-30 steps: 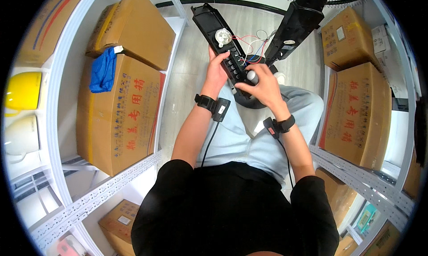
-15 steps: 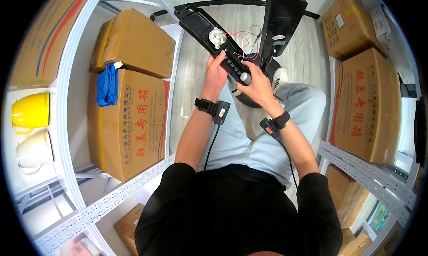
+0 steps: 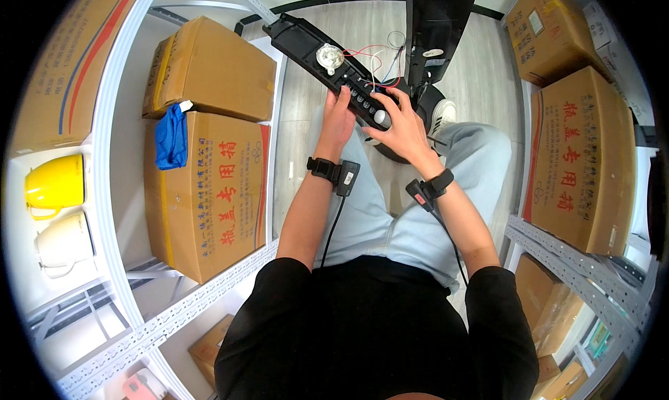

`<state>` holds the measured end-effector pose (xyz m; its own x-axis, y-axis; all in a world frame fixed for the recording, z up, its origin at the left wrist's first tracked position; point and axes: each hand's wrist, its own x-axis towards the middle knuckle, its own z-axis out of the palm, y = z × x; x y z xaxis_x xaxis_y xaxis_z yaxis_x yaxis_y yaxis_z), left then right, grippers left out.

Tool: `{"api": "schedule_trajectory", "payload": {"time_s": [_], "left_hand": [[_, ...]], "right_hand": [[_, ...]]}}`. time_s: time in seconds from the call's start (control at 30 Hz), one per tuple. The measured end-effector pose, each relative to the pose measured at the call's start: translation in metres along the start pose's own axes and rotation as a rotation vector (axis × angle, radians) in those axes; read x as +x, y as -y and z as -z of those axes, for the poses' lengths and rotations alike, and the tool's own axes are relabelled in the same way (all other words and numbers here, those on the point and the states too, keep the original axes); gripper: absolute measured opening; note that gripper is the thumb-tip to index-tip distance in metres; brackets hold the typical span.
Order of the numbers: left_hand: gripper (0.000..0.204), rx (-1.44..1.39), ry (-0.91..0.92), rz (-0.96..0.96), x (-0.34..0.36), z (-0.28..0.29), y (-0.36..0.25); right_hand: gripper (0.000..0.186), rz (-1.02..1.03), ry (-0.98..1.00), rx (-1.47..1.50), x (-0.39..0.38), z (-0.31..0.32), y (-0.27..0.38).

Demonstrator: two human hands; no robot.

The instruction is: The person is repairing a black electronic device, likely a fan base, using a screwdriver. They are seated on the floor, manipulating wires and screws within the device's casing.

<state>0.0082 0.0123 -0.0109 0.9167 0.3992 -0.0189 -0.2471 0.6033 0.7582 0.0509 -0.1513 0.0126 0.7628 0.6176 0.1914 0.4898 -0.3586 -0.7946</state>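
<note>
A long black panel (image 3: 293,37) slants across the upper middle, carrying a white round component (image 3: 329,57) and a row of small dark parts, with thin red, white and blue wires (image 3: 376,63) running off it. My left hand (image 3: 337,122) is closed on the panel's left side. My right hand (image 3: 404,127) is curled round the panel's lower end and a short silver-grey cylinder (image 3: 381,118) there, its fingertips near the wires. A black upright column (image 3: 440,27) stands just beyond, on a round black base (image 3: 390,151) partly hidden behind my right hand.
Metal shelving (image 3: 127,278) flanks me on both sides, holding cardboard boxes (image 3: 198,191), a blue cloth (image 3: 171,139), a yellow mug (image 3: 56,184) and a white mug (image 3: 64,241). My legs (image 3: 474,156) are bent on the grey floor (image 3: 300,149).
The panel has shifted left, its far end tilting further leftward. My right hand moved left with the cylinder, and its fingers now reach higher along the panel's edge.
</note>
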Motion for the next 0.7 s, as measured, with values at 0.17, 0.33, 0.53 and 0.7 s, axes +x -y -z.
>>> {"api": "schedule_trajectory", "payload": {"time_s": [0.17,0.33,0.53,0.7], "left_hand": [[0.049,0.065,0.008,-0.018,-0.006,0.005,0.007],[0.049,0.177,0.012,0.016,-0.004,0.009,0.008],[0.039,0.112,0.009,0.072,-0.011,0.015,0.006],[0.043,0.032,-0.093,0.039,-0.019,0.014,0.001]], "right_hand": [[0.068,-0.03,-0.005,0.077,-0.003,-0.005,-0.008],[0.061,-0.058,0.101,0.503,0.004,0.003,-0.026],[0.055,-0.189,0.271,0.769,0.001,0.001,-0.04],[0.044,-0.234,0.28,0.769,-0.001,-0.006,-0.045]]}}
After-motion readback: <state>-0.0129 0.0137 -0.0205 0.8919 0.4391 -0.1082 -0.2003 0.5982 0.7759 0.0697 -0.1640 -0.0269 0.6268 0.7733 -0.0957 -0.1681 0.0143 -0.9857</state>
